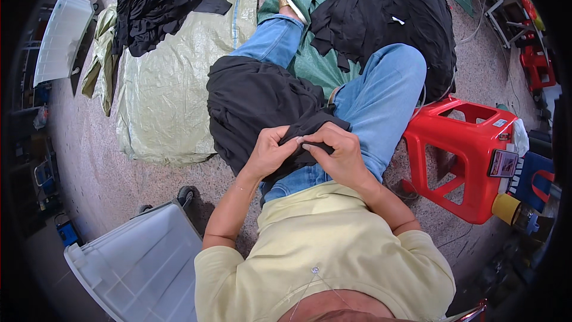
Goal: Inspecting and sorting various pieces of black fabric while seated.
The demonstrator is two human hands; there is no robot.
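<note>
a: where's the black cloth (256,98)?
b: left of the red stool (475,173) — bunched over the lap, heaped mostly on the person's left thigh.
a: and the left hand (268,154)?
b: on the stool's left, well apart from it, thumb and fingers pinched on a gathered bit of the cloth.
a: the right hand (342,154)?
b: the nearer one to the stool. its thumb and forefinger are clamped on the same gathered bit. the fingertips of both hands come close together — whether they touch, i can't tell.
a: what's the clothing?
b: blue jeans (381,101), with the right leg just left of the stool, and a yellow shirt (333,226), lower and left of it.
a: anything beyond the stool?
b: a big black pile (387,18), lying on a green sheet (325,71) that spreads further left. the sandal (292,6) on the left foot is over there too.
a: and far to the stool's left?
b: a pale sheet (167,101) with another dark heap (161,6) at its top. lower down, across the person from the stool, there's a white bin (143,256) on wheels.
a: close to the stool?
b: a yellow roll (506,209), just beside its lower right corner.
</note>
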